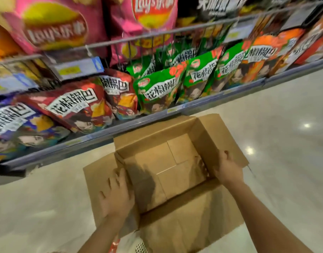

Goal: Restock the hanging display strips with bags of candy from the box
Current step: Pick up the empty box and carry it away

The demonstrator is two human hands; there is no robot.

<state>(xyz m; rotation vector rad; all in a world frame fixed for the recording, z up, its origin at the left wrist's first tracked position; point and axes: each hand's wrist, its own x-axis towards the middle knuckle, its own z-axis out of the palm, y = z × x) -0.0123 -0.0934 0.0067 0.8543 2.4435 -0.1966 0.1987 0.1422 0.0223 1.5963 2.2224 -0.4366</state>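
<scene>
An open brown cardboard box (175, 172) sits low in front of me with its flaps spread; nothing shows inside it but its bare bottom. My left hand (117, 194) lies on the left flap with its fingers curled over the box's left rim. My right hand (228, 168) grips the right wall, fingers hooked over the edge into the box. No candy bags or hanging strips are visible.
A store shelf (120, 128) runs just beyond the box, packed with green snack bags (157, 92) and red snack bags (73, 106). Pink chip bags (53, 24) sit behind a wire rail above. Glossy pale floor (284, 125) lies to the right and left of the box.
</scene>
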